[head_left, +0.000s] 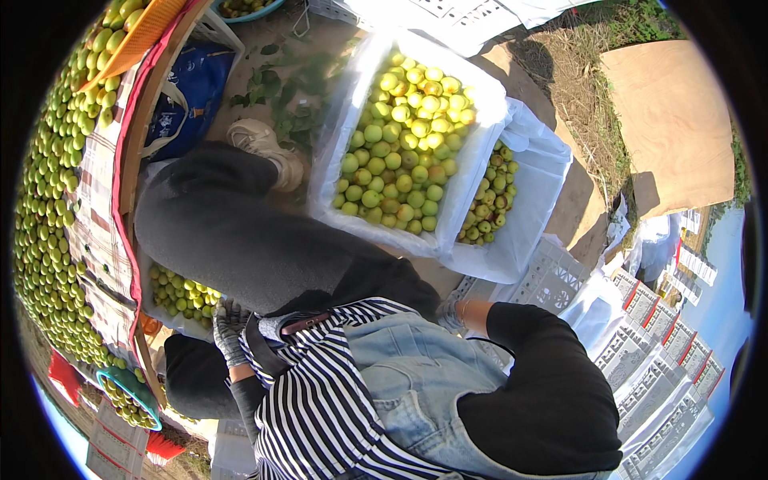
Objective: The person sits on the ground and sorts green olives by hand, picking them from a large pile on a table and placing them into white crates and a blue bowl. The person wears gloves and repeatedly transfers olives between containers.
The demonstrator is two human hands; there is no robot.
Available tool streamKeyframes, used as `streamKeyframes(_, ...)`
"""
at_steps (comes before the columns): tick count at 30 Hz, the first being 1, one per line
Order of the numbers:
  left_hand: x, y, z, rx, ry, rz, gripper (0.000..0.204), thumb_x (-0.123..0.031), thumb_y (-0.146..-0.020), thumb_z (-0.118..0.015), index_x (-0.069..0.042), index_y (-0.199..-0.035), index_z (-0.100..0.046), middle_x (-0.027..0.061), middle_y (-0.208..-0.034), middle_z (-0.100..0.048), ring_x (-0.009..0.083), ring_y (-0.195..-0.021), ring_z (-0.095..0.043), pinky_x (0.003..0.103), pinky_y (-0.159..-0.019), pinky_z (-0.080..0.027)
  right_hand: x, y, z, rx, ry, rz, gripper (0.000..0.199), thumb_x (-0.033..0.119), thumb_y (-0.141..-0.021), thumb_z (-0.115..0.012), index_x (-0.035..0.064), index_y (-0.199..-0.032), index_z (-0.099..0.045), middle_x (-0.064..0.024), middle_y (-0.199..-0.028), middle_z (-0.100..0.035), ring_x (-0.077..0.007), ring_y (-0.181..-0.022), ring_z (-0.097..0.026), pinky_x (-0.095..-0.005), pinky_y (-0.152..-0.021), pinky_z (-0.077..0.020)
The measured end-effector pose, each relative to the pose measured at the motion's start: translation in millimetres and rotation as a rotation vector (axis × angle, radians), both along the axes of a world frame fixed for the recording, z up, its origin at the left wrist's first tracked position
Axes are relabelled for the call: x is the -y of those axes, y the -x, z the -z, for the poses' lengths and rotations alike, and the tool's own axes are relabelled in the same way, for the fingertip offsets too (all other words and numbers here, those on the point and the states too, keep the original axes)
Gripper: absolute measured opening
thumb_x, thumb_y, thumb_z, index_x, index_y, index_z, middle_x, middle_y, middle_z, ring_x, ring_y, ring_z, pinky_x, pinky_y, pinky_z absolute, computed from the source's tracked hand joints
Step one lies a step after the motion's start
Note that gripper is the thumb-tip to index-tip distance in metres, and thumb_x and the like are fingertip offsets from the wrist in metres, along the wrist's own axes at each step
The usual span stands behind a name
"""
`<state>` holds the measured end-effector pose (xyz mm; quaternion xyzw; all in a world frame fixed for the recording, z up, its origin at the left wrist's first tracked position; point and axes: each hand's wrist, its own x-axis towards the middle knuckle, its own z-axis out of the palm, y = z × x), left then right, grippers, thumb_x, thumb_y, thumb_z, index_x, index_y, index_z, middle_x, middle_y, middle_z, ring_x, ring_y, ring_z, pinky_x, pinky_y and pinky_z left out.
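My left hand (pixel 231 330), in a grey knit glove, is at the edge of a crate (pixel 194 326) lined with pale plastic, with its fingers curled over the rim. Small round yellow-green fruits (pixel 182 293) fill the part of this crate that shows; my thigh covers the rest. Close to my right hip is my right hand (pixel 450 315), also gloved. Its fingers are hidden beside my thigh, so I cannot tell what it touches.
Ahead stands a white-lined crate (pixel 342 136) full of yellow-green fruits. Right of it is a lined crate (pixel 538 172) with browner fruits. A fruit-covered table (pixel 96 220) runs along the left, with a blue bag (pixel 192 100) beside it. Stacked grey crates (pixel 632 344) stand at right.
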<state>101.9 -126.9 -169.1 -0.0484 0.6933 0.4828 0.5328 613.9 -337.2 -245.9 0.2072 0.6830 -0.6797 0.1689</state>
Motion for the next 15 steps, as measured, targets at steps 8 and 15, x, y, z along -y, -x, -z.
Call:
streamKeyframes(8, 32.1, 100.4, 95.2, -0.015, 0.184, 0.064, 0.014, -0.022, -0.085, -0.056, -0.009, -0.089, -0.059, 0.0047, -0.075, -0.064, 0.0192, -0.06, -0.06, 0.032, -0.055, -0.051, 55.2, 19.2, 10.7, -0.317, -0.105, -0.414, 0.018, 0.026, -0.067, -0.061, 0.0128, -0.077, -0.068, -0.0095, -0.081, -0.067, -0.024, -0.076, -0.062, -0.0357, -0.072, -0.0472)
streamKeyframes(15, -9.7, 93.1, 87.0, -0.147, 0.18, 0.317, 0.02, -0.023, -0.089, -0.046, -0.008, -0.084, -0.058, 0.0046, -0.068, -0.061, 0.0179, -0.054, -0.056, 0.031, -0.05, -0.046, 127.2, 85.0, -10.9, 0.253, 1.342, 0.503, 0.026, 0.018, -0.08, -0.053, 0.0131, -0.104, -0.061, -0.0037, -0.105, -0.063, -0.017, -0.101, -0.055, -0.0283, -0.083, -0.0434)
